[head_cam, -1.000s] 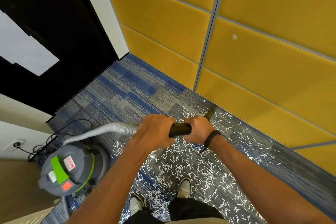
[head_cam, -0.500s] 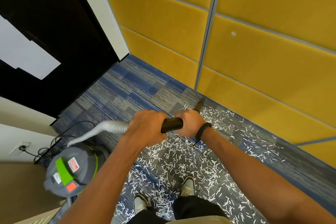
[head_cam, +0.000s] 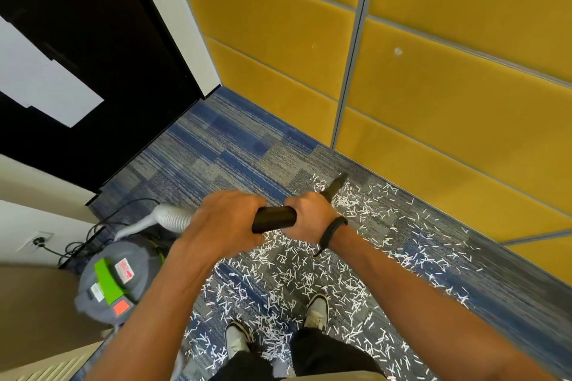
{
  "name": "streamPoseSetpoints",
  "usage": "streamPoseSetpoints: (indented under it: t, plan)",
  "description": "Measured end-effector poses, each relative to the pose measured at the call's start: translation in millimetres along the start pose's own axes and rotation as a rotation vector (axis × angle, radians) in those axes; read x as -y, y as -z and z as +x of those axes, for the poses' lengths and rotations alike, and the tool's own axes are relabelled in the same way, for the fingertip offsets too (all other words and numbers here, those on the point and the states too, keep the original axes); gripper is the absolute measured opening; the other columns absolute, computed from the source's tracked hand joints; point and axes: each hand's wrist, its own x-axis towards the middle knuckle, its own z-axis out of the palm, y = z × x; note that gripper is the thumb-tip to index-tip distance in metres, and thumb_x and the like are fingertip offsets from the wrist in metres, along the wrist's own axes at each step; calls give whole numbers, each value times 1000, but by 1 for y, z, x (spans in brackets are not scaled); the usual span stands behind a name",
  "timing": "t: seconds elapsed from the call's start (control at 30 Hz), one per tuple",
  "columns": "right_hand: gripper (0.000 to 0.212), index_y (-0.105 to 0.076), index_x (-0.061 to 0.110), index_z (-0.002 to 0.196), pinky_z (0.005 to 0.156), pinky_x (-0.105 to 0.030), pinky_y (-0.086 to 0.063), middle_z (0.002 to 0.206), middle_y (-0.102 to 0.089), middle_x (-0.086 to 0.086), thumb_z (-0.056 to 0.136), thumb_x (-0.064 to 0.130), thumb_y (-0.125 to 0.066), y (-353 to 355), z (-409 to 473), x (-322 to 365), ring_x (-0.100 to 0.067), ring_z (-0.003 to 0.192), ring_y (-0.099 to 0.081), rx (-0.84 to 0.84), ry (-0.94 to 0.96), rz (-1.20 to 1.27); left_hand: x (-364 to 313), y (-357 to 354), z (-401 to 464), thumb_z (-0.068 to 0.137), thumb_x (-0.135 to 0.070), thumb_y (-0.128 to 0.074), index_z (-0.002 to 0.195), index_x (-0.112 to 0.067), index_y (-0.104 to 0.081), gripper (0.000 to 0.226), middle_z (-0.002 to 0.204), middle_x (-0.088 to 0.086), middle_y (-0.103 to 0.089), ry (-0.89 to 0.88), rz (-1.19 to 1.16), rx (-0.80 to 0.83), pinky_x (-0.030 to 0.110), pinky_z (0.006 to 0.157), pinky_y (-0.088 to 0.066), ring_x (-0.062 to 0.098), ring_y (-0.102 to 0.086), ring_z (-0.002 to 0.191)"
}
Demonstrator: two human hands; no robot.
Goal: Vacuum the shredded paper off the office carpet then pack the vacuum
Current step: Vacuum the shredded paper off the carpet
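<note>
Left hand point(head_cam: 224, 223) wraps the black wand point(head_cam: 274, 219) by the grey hose point(head_cam: 171, 216) | right hand point(head_cam: 309, 216) grips it further along | nozzle tip point(head_cam: 339, 181) down in shredded paper point(head_cam: 288, 275) at the carpet point(head_cam: 235, 148) edge by the yellow wall point(head_cam: 433, 102) | vacuum point(head_cam: 114, 281) at carpet's left edge.

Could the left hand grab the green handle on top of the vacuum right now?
Probably not right now. The left hand grips the black wand, and the green handle sits lower, on the grey vacuum; nothing blocks it.

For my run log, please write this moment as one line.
stage: vacuuming | both hands grip wand | nozzle near wall | shredded paper remains
</note>
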Motion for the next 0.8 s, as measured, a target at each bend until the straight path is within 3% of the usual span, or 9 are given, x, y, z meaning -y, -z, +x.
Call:
streamPoseSetpoints:
  t: [0.17,0.4,0.53,0.63,0.8]
  plan:
    - [23,-54,25,71,60,-35,-53,63,-63,2,76,32,-75,-10,7,20,-22,59,-61,-13,74,50,4,5,-21,83,-51,-74,110,-39,-64,32,82,-16,-59,81,49,13,30,72,-36,9,-54,79]
    - [17,-55,25,72,60,-31,-50,65,-63,2,73,37,-67,-27,12,61,-20,61,-62,57,99,63,20,14,-57,80,-51,-75,110,-38,-65,34,88,-13,-66,165,80,54,31,75,-49,11,-64,86]
    - [20,-53,27,72,61,-28,-46,64,-64,2,74,34,-72,-39,6,82,-20,61,-61,39,86,66,32,15,-79,78,-48,-75,110,-37,-66,35,88,-13,-67,163,81,54,31,75,-50,13,-65,86]
    - [21,-53,29,71,58,-28,-47,62,-60,7,72,40,-70,-47,-3,93,-16,59,-58,31,71,50,39,9,-94,80,-48,-75,107,-36,-66,31,82,-13,-62,129,68,42,31,69,-44,12,-62,80]
    - [27,-52,31,71,56,-27,-44,60,-61,5,70,57,-51,-66,-23,117,-18,56,-59,21,83,56,57,-11,-128,77,-50,-78,106,-36,-66,34,84,-13,-61,97,33,3,31,70,-47,13,-63,80]
